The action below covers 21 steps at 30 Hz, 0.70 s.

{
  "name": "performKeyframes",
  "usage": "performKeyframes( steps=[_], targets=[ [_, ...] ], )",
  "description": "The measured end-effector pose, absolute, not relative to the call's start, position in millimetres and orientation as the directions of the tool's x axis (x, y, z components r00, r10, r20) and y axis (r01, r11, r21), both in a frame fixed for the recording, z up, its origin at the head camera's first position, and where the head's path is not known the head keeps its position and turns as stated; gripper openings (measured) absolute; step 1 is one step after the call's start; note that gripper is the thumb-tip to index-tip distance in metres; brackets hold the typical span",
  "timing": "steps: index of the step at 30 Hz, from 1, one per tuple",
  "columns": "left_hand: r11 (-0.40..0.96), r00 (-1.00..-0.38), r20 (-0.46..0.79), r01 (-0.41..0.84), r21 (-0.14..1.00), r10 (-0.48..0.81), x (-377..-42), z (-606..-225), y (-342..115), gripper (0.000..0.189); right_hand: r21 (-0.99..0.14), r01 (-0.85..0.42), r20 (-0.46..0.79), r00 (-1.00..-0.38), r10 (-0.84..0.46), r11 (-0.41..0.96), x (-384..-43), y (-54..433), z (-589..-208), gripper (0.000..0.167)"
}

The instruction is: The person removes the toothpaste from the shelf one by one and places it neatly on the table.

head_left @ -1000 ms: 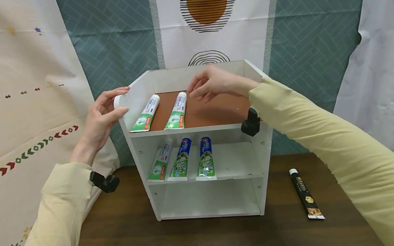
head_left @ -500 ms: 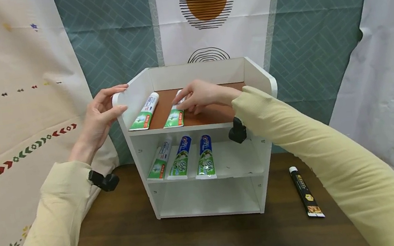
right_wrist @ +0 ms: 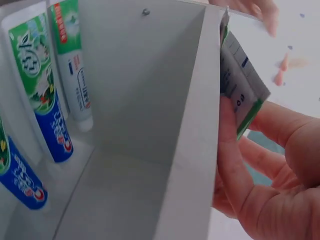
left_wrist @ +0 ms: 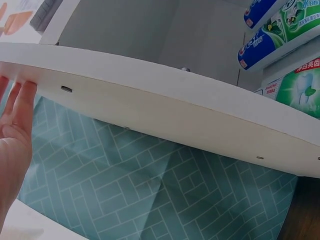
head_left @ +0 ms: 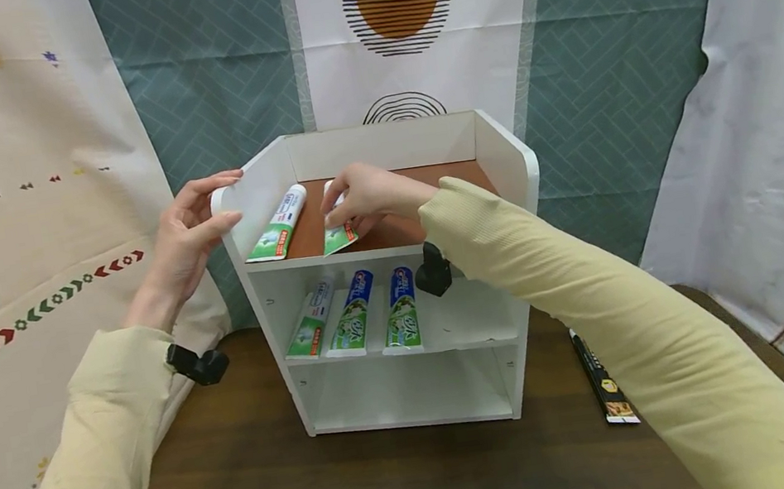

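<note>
Moved right grip [head_left: 368, 195] onto green-and-white toothpaste tube [head_left: 339, 239], pinched it; held white shelf unit [head_left: 371, 148] with left grip [head_left: 179, 242]; had four other tubes [head_left: 399, 314] shelved, black tube [head_left: 601, 380] left on surface [head_left: 411, 484].

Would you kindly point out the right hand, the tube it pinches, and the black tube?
Right hand [head_left: 366, 193]: head view, its middle.
Pinched tube [head_left: 340, 238]: head view, green end.
Black tube [head_left: 600, 378]: head view, printed body.

The right hand [head_left: 364, 192] now pinches the green-and-white tube [head_left: 339, 238], tilting its flat end just below the grip.
</note>
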<state>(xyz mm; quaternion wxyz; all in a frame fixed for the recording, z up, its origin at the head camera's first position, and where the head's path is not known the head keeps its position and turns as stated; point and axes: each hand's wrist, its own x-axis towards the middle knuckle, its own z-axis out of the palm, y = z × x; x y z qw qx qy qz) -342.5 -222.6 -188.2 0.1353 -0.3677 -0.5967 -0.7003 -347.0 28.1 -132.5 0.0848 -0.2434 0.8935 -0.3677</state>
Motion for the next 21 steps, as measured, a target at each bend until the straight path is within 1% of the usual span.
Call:
performKeyframes(
  steps=[3,6,9,12,14,17,21],
  targets=[
    [-0.245,-0.694,0.676,0.63,0.737,0.25,-343,-190,-223,0.039,-0.719,-0.346,0.011,-0.873,-0.487,0.604,-349,28,-134,0.027],
    [-0.247,-0.691,0.677,0.631,0.735,0.251,-343,-191,-223,0.039,-0.77,-0.306,-0.014,-0.869,-0.494,0.56,-351,33,-135,0.027],
    [-0.244,-0.69,0.679,0.634,0.734,0.251,-343,-191,-223,0.039,-0.847,-0.236,-0.043,-0.862,-0.504,0.476,-353,41,-136,0.03],
    [-0.236,-0.69,0.679,0.636,0.734,0.252,-343,-190,-223,0.039,-0.926,-0.132,-0.072,-0.858,-0.508,0.353,-357,49,-138,0.034],
    [-0.231,-0.691,0.677,0.637,0.736,0.253,-343,-189,-223,0.039,-0.958,-0.068,-0.087,-0.857,-0.507,0.279,-358,53,-140,0.035],
    [-0.23,-0.692,0.677,0.637,0.736,0.251,-343,-189,-223,0.039,-0.981,-0.006,-0.1,-0.846,-0.523,0.196,-358,57,-140,0.037],
    [-0.238,-0.687,0.682,0.639,0.731,0.25,-343,-189,-225,0.039,-0.984,0.02,-0.116,-0.824,-0.555,0.176,-355,58,-137,0.041]
  ],
)
